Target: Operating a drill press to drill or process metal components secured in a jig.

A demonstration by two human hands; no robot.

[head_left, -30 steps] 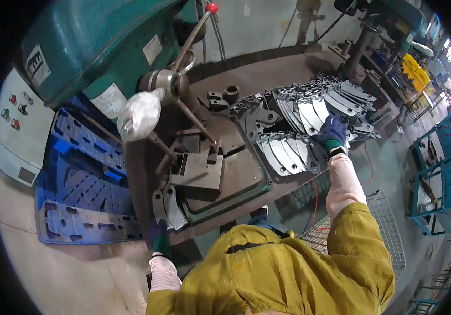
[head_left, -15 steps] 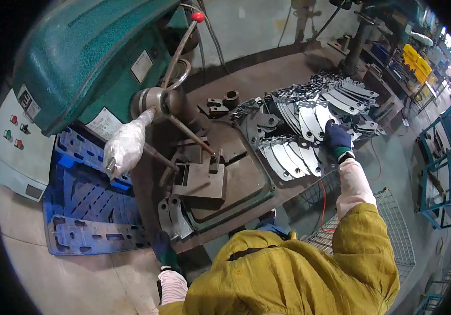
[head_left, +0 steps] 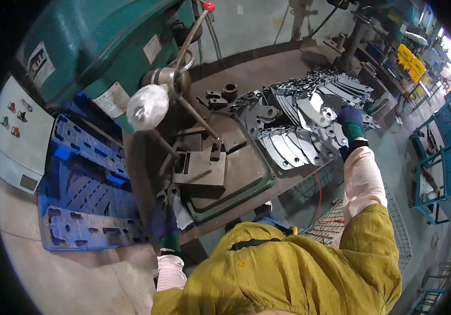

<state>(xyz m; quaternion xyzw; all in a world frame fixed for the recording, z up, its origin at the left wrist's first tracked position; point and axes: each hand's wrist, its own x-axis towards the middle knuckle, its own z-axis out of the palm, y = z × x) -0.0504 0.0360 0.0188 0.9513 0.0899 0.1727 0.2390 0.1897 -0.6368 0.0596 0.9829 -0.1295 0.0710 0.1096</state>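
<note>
My right hand (head_left: pixel 350 119), in a dark blue glove with a green cuff, is at the right side of a heap of curved grey metal plates (head_left: pixel 288 147). Its fingers look closed at the holed end of one tilted, shiny plate (head_left: pixel 313 109); the exact grip is partly hidden. At the table's near left corner my left hand (head_left: pixel 163 220), gloved alike, lies against a few similar metal plates (head_left: pixel 180 210). Its fingers are dark and blurred. Between the hands, a steel block fixture (head_left: pixel 201 170) sits on the machine's bed (head_left: pixel 246 184).
A green drill press (head_left: pixel 94 47) with a red-knobbed lever (head_left: pixel 208 7) and a plastic-wrapped handle end (head_left: pixel 147 107) overhangs the left. Blue pallets (head_left: pixel 91 231) stand on the floor beside a control box (head_left: pixel 20 136). A wire basket (head_left: pixel 333 223) and teal carts (head_left: pixel 448 157) are at right.
My right hand has moved right and slightly farther away, and plates beside it have turned. My left hand has slid forward against the plates at the near corner.
</note>
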